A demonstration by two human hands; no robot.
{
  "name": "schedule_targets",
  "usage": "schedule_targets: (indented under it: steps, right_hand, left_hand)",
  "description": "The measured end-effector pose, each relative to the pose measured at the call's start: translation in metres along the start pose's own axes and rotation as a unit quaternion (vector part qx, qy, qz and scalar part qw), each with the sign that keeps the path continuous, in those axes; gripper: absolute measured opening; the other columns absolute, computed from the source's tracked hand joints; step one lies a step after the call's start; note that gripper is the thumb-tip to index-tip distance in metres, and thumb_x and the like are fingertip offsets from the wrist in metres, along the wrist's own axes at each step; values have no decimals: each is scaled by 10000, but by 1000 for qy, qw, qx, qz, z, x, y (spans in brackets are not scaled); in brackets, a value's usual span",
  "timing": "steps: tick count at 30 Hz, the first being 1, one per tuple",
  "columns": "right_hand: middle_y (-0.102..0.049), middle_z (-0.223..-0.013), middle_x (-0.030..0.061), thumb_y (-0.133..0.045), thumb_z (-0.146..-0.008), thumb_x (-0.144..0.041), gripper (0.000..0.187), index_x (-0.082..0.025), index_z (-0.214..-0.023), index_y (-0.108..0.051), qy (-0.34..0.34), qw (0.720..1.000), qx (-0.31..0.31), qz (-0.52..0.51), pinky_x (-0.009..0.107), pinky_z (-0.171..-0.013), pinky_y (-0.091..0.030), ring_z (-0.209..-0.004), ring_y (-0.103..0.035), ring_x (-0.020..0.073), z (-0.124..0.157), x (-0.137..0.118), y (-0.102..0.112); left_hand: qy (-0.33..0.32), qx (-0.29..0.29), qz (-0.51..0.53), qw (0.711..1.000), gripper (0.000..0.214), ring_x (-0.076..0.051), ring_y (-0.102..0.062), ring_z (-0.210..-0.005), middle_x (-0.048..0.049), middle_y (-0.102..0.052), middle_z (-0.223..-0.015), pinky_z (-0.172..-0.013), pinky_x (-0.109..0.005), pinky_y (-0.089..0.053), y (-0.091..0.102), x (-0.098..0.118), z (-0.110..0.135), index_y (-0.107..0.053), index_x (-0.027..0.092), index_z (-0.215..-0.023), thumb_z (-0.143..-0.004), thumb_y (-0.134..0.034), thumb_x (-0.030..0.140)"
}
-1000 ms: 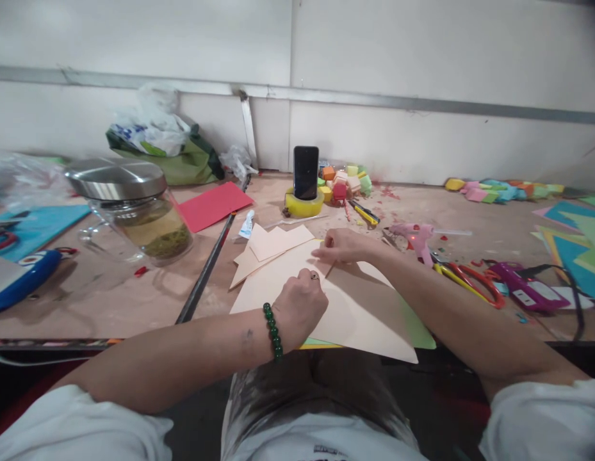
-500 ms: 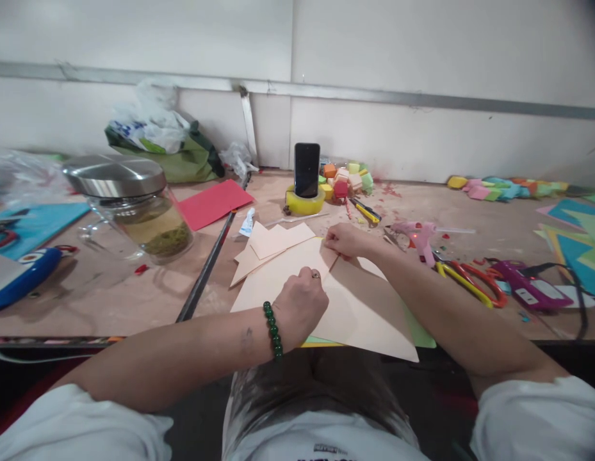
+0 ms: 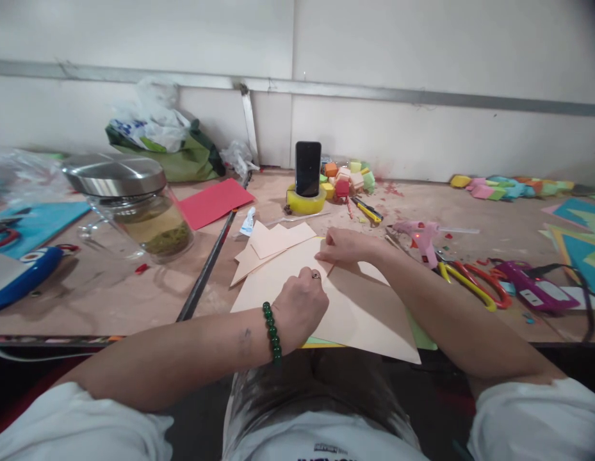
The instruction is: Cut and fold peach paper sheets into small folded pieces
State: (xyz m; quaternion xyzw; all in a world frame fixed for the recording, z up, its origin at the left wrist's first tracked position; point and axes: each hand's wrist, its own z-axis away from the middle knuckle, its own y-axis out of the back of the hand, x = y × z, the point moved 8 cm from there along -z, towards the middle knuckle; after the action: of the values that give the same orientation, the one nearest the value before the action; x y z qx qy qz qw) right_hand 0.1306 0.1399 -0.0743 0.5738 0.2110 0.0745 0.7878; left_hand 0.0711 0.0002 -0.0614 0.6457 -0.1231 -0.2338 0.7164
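A large peach paper sheet [image 3: 359, 314] lies at the table's front edge, over a green sheet [image 3: 422, 333]. My left hand [image 3: 301, 304], with a green bead bracelet at the wrist, is curled into a fist and presses down on the sheet's middle. My right hand [image 3: 348, 246] has its fingers closed on the sheet's far edge, near a fold. Smaller peach paper pieces [image 3: 273, 240] lie just left of the right hand's fingertips.
A lidded glass jar [image 3: 134, 205] stands at the left beside a red sheet [image 3: 213, 203]. A phone [image 3: 307, 168] stands in a yellow tape roll [image 3: 304, 203], foam cubes [image 3: 348, 179] behind. A pink glue gun [image 3: 419, 234], scissors [image 3: 470, 282] and a purple tool [image 3: 525, 285] lie right.
My right hand shifted slightly right along the sheet's far edge and then back left. My left hand has stayed pressed in place.
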Motion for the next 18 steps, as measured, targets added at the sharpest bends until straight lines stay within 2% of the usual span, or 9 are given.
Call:
schedule_targets:
  steps: [3,7,10,12,14,16,18]
  right_hand:
    - [-723,-957,92,-603,-875,-306,162,-171,-957,-638,0,1000,18,-3,250,-611,-403,-780,-644,183,-4,6,6]
    - [-725,-944,80,-545,-897,-189,129,-175,-985,-639,-8,999,40,-5,235,-625,-402,-771,-642,163,-5,12,8]
    - [-723,-992,91,-529,-914,-227,143,-181,-1003,-631,-13,997,70,0,249,-668,-398,-870,-641,193,1,10,9]
    - [-716,-1018,111,-533,-924,-320,203,-181,-1045,-618,-15,993,119,12,278,-688,-390,-916,-630,230,10,5,12]
    - [-716,-950,100,-586,-885,-394,244,-184,-1002,-629,14,986,164,9,291,-678,-380,-870,-623,234,20,-6,15]
    - [-700,-807,50,-643,-817,-354,170,-189,-857,-643,85,986,141,-37,272,-633,-375,-749,-607,188,26,-24,7]
    - [-663,-692,5,-631,-764,-260,80,-188,-730,-622,143,982,60,-112,244,-574,-369,-638,-572,139,28,-38,-7]
  left_hand:
    - [2,-17,11,1000,281,-305,-575,-992,-215,-642,-1027,-610,-321,-479,2,-1,1,-731,73,-917,-902,-454,29]
    - [3,-28,13,1000,275,-307,-570,-1018,-210,-636,-1027,-639,-326,-497,3,-2,2,-730,75,-921,-903,-459,34]
    - [0,-24,10,1000,268,-301,-568,-1016,-208,-635,-1032,-634,-315,-495,1,-2,2,-728,76,-924,-902,-463,36]
    - [-3,-20,7,1000,264,-300,-570,-1007,-207,-636,-1022,-624,-310,-491,-1,-2,1,-726,72,-921,-900,-466,37]
    - [-7,-15,-1,1000,269,-301,-572,-998,-207,-638,-1000,-616,-308,-489,-4,0,0,-726,65,-935,-906,-460,42]
    - [-6,-7,-14,1000,282,-315,-569,-1020,-218,-643,-991,-605,-305,-487,-4,1,-1,-721,47,-990,-921,-448,57]
    - [-2,-5,-23,1000,297,-325,-569,-1037,-226,-649,-989,-600,-305,-488,-3,0,-1,-715,32,-1026,-930,-436,62]
